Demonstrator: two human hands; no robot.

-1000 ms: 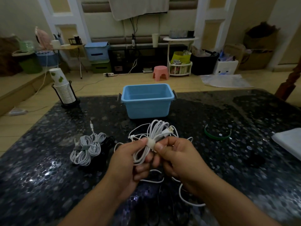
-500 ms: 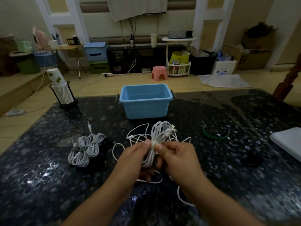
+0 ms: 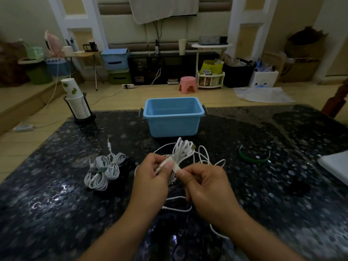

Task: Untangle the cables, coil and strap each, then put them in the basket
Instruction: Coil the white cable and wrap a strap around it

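A coiled white cable (image 3: 183, 150) is held above the dark speckled table (image 3: 56, 194), just in front of the blue basket (image 3: 172, 117). My left hand (image 3: 150, 178) grips the coil's middle with its thumb pressed on a pale strap (image 3: 176, 167) wrapped round the bundle. My right hand (image 3: 205, 185) pinches the same strap from the right. Loose white cable loops (image 3: 205, 157) trail onto the table under my hands. Two strapped white coils (image 3: 102, 171) lie to the left, with a black cable (image 3: 126, 172) beside them. The basket looks empty.
A green strap (image 3: 253, 159) lies on the table to the right. A stack of paper cups in a black holder (image 3: 77, 104) stands at the far left corner. A white sheet (image 3: 337, 166) sits at the right edge. A dark cable (image 3: 180, 242) runs between my forearms.
Both hands have kept hold of the coil and worked at its strap. The bundle has tilted a little and my left thumb now lies over the strap.
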